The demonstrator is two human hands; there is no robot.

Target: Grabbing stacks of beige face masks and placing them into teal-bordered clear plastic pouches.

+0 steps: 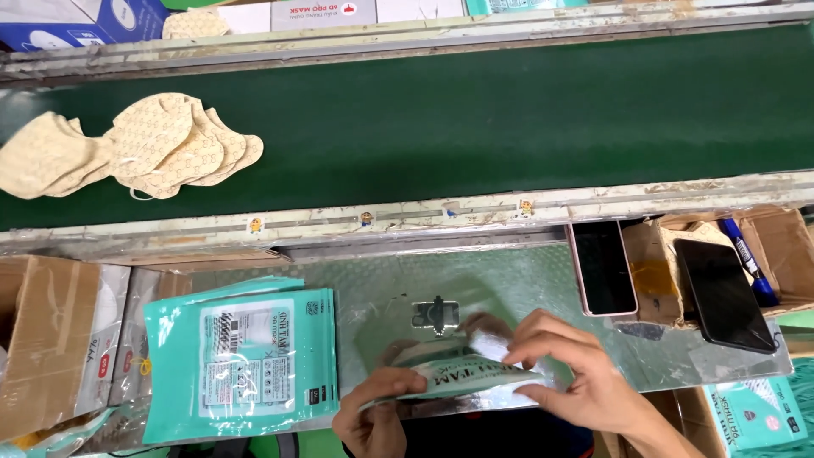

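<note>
My left hand (373, 411) grips the near left end of a teal and clear plastic mask pouch (462, 373), held flat over the metal work shelf (509, 280). My right hand (568, 365) pinches the pouch's right end, fingers spread over its top edge. A stack of the same teal pouches (242, 356) lies on the shelf to the left. A fanned pile of beige patterned masks (140, 153) rests on the green conveyor belt (509, 119) at the far left.
Two dark phones lie at the right, one on the shelf (602, 267) and one on a cardboard box (721, 293) beside a blue marker (746, 254). A cardboard box (42, 339) stands at the left. More boxes line the far side of the belt.
</note>
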